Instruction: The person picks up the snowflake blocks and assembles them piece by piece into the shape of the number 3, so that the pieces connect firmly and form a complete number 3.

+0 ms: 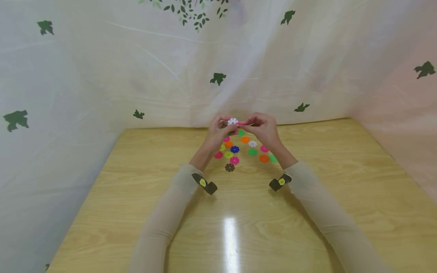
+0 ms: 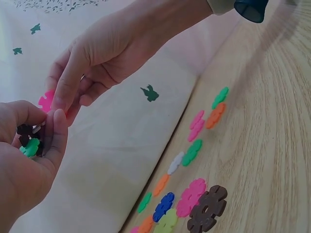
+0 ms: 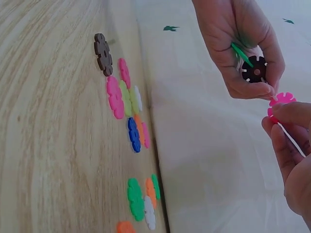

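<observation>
Raised over the far side of the table, my left hand grips a small cluster of notched plastic discs. A white disc faces up from it in the head view. The right wrist view shows a brown disc and a green disc in that same hand. My right hand pinches a pink disc between thumb and fingers, its edge right at the left hand's fingertips. A thin white piece also shows edge-on in the right hand. Fingers partly hide the cluster.
Several loose discs lie on the wooden table below the hands, among them a brown disc nearest me, a blue disc and an orange disc. A pale cloth with dark leaf-like shapes hangs behind the table.
</observation>
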`<move>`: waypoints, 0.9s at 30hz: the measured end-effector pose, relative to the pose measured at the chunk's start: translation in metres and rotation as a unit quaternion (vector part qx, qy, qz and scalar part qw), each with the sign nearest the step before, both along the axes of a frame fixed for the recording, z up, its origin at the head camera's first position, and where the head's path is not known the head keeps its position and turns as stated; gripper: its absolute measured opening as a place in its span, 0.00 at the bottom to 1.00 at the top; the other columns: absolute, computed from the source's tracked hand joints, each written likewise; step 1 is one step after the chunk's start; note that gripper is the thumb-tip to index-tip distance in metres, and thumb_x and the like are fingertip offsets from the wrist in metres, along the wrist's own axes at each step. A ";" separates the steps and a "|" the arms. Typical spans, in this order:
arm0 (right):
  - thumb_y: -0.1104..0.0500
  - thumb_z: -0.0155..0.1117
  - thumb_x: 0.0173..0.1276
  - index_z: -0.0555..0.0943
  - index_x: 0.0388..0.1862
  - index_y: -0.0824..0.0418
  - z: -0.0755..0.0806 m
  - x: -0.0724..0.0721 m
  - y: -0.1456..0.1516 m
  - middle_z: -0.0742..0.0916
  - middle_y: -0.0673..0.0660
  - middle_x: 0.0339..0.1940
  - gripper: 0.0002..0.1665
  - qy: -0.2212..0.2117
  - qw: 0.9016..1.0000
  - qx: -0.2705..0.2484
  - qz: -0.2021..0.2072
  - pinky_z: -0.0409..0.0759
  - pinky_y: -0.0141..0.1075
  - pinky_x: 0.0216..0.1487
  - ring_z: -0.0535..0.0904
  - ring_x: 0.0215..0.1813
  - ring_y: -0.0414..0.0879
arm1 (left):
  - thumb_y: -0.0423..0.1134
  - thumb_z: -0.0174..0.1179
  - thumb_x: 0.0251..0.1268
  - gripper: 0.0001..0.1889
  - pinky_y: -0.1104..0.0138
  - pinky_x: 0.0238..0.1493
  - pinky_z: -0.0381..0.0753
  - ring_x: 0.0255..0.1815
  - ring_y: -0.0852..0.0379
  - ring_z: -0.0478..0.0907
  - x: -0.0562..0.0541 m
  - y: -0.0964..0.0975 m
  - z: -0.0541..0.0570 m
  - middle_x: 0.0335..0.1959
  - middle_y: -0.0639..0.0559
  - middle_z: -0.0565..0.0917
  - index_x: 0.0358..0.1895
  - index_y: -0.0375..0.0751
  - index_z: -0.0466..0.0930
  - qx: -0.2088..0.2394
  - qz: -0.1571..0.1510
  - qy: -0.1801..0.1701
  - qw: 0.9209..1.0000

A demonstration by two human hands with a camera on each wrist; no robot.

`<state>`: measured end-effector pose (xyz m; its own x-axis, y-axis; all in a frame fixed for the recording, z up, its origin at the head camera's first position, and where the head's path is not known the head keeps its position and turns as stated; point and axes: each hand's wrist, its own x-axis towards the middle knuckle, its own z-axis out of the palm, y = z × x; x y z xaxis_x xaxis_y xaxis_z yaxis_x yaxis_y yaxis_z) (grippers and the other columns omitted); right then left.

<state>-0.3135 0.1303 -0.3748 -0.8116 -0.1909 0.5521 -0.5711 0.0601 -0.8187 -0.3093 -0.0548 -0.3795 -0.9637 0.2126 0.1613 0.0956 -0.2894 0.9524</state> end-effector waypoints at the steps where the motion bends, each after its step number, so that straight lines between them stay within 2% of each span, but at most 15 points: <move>1: 0.71 0.73 0.63 0.86 0.34 0.74 0.000 -0.001 0.000 0.91 0.57 0.30 0.05 0.001 1.000 0.001 0.001 0.88 0.31 0.37 0.89 0.31 0.46 | 0.24 0.56 0.73 0.08 0.70 0.44 0.89 0.36 0.58 0.83 0.000 0.000 0.000 0.39 0.47 0.78 0.47 0.40 0.71 0.000 0.001 0.002 1.000; 5: 0.70 0.73 0.63 0.86 0.34 0.73 0.002 -0.002 0.001 0.91 0.49 0.29 0.05 0.004 1.000 0.002 0.008 0.88 0.31 0.37 0.88 0.30 0.41 | 0.24 0.56 0.73 0.08 0.71 0.43 0.88 0.35 0.58 0.83 -0.001 0.000 0.002 0.39 0.47 0.78 0.46 0.41 0.71 0.002 0.002 0.005 1.000; 8: 0.70 0.73 0.63 0.86 0.34 0.73 0.002 -0.003 0.001 0.90 0.48 0.29 0.05 0.004 1.000 0.003 0.009 0.88 0.30 0.36 0.88 0.30 0.41 | 0.25 0.56 0.73 0.09 0.71 0.44 0.88 0.35 0.58 0.83 -0.001 -0.001 0.002 0.39 0.47 0.78 0.46 0.42 0.71 0.003 -0.002 0.004 1.000; 14: 0.70 0.73 0.63 0.86 0.34 0.73 0.000 -0.002 0.002 0.91 0.57 0.31 0.05 -0.002 1.000 0.016 0.010 0.88 0.30 0.37 0.88 0.30 0.45 | 0.24 0.56 0.73 0.09 0.70 0.43 0.89 0.36 0.56 0.83 0.001 -0.003 0.001 0.38 0.47 0.79 0.46 0.42 0.71 0.000 -0.009 0.000 1.000; 23: 0.68 0.73 0.64 0.87 0.34 0.71 0.003 0.000 0.004 0.90 0.62 0.33 0.05 -0.004 0.999 0.034 0.005 0.87 0.29 0.36 0.87 0.29 0.40 | 0.25 0.57 0.73 0.09 0.68 0.45 0.89 0.38 0.54 0.84 0.001 -0.006 0.003 0.39 0.47 0.79 0.49 0.40 0.72 -0.010 -0.017 -0.003 1.000; 27: 0.67 0.74 0.64 0.86 0.35 0.71 0.004 -0.001 0.006 0.90 0.63 0.34 0.06 -0.007 0.999 0.041 0.005 0.88 0.30 0.37 0.88 0.32 0.50 | 0.26 0.57 0.73 0.09 0.58 0.54 0.88 0.39 0.53 0.84 -0.001 -0.007 0.004 0.39 0.47 0.80 0.49 0.41 0.73 -0.020 -0.021 -0.005 1.000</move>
<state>-0.3140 0.1359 -0.3704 -0.8168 -0.2423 0.5236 -0.5610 0.1216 -0.8189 -0.3100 -0.0620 -0.3756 -0.9553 0.2590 0.1428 0.0750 -0.2548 0.9641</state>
